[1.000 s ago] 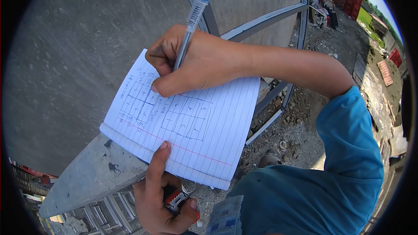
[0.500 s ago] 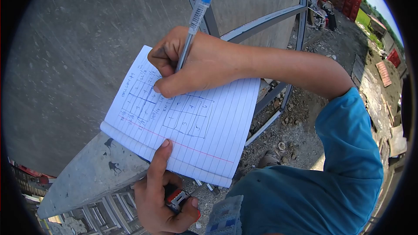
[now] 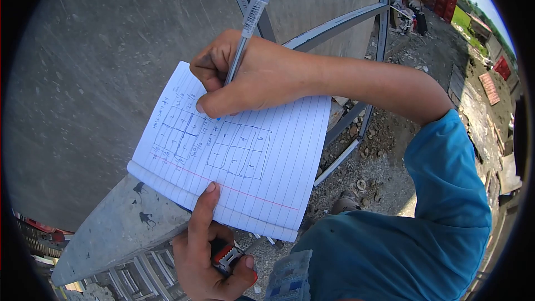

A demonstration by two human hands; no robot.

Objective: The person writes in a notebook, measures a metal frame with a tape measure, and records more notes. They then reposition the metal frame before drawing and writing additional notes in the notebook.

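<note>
My right hand (image 3: pixel 245 75) is closed round a clear pen (image 3: pixel 254 14) with a blue band. The pen's tip rests on the upper part of a lined sheet of paper (image 3: pixel 278 161), near handwritten words and two drawn grids with numbers. The paper's left and lower edges are folded or curled. My left hand (image 3: pixel 206 251) is below the paper. Its index finger presses on the lower edge of the sheet, while the other fingers and thumb wrap round a small red and black tool (image 3: pixel 227 256), possibly a tape measure.
Behind the paper stands a large grey panel (image 3: pixel 100 78) with metal frame bars (image 3: pixel 334 25). A pale grey slab (image 3: pixel 122 217) lies under the paper's left side, above metal pieces (image 3: pixel 145 273). Rubble covers the ground at the right, with red crates (image 3: pixel 444 0) farther back.
My right hand has shifted slightly, and the pen's blue tip now shows beside the thumb. The paper and the view have moved a little. Both hands keep their holds.
</note>
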